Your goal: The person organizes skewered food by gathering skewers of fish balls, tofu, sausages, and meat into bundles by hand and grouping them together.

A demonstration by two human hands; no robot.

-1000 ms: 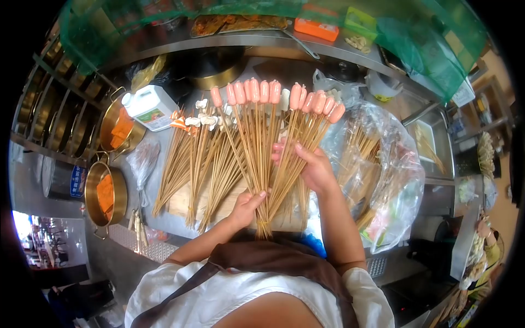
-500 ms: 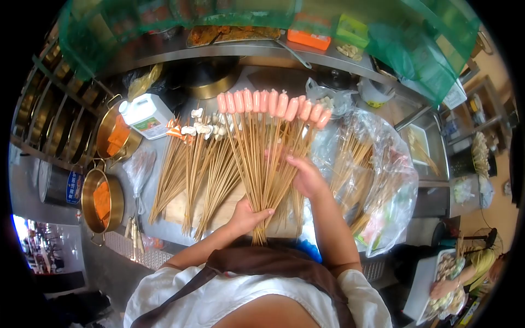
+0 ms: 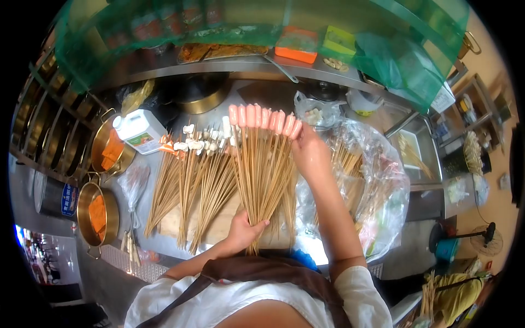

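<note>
A fan of pink sausages [image 3: 265, 117] on long wooden sticks [image 3: 261, 175] stands upright before me. My left hand [image 3: 244, 230] is wrapped round the lower ends of these sticks. At the right end of the sausage row, my right hand [image 3: 310, 150] has its fingers bent against the last sausages; its fingertips are partly hidden. Left of the fan, bundles of sticks with white pieces [image 3: 198, 145] and orange-and-white pieces [image 3: 167, 144] lean over a wooden board [image 3: 170, 220]. More sticks [image 3: 346, 164] lie in a clear plastic bag on the right.
A white jug [image 3: 139, 131] and brass pots [image 3: 97, 214] with orange contents are at the left. An overhead shelf [image 3: 229, 65] carries a food tray, an orange box [image 3: 296, 45] and a green one. Another person's yellow sleeve [image 3: 460, 298] shows at lower right.
My right hand has moved up from the middle of the sticks to the sausages at the right end. The sausages are closer together in one row. The person at lower right has shifted.
</note>
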